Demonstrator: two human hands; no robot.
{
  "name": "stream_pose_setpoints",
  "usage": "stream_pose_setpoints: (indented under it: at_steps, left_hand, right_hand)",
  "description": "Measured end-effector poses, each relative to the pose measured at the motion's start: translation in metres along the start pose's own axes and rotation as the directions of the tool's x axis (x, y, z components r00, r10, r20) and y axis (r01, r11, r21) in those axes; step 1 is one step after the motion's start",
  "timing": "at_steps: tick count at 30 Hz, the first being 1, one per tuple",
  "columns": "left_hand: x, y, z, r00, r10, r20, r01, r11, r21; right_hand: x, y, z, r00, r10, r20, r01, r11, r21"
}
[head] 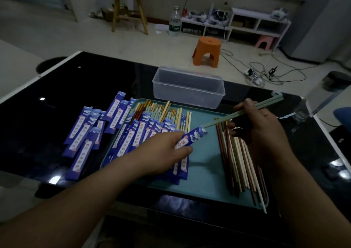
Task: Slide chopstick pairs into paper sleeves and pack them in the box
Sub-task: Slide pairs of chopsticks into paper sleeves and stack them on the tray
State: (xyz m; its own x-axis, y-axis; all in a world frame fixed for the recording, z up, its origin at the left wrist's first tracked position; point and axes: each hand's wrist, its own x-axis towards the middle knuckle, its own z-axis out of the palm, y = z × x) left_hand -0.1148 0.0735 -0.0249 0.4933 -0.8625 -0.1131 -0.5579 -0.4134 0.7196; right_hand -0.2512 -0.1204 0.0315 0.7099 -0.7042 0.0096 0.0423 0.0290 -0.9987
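My left hand (165,146) and my right hand (260,128) are both bare. My left forearm (85,196) and right forearm (303,194) are uncovered too, as far down as they show. My fingers are fairly thick, and my left thumb (187,149) ends in a broad, rounded tip. In this dim light, I cannot tell any finer marks on my skin.

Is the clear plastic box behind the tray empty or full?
Empty: the lidless clear rectangular plastic box shows only its bare walls and floor, nothing inside.
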Motion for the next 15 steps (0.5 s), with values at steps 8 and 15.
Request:
stream_pose_setpoints:
  at_steps: [8,15]
  left_hand:
    - [-0.003,-0.003,-0.008,1.0,0.03,0.005,-0.03,0.998,-0.05]
    - [-0.01,0.005,-0.007,0.992,0.046,0.114,-0.029,0.989,-0.142]
  right_hand:
    - [0.003,0.008,-0.001,0.998,0.045,0.038,-0.043,0.998,-0.049]
    - [-0.006,0.033,0.011,0.964,0.139,0.226,-0.103,0.981,-0.166]
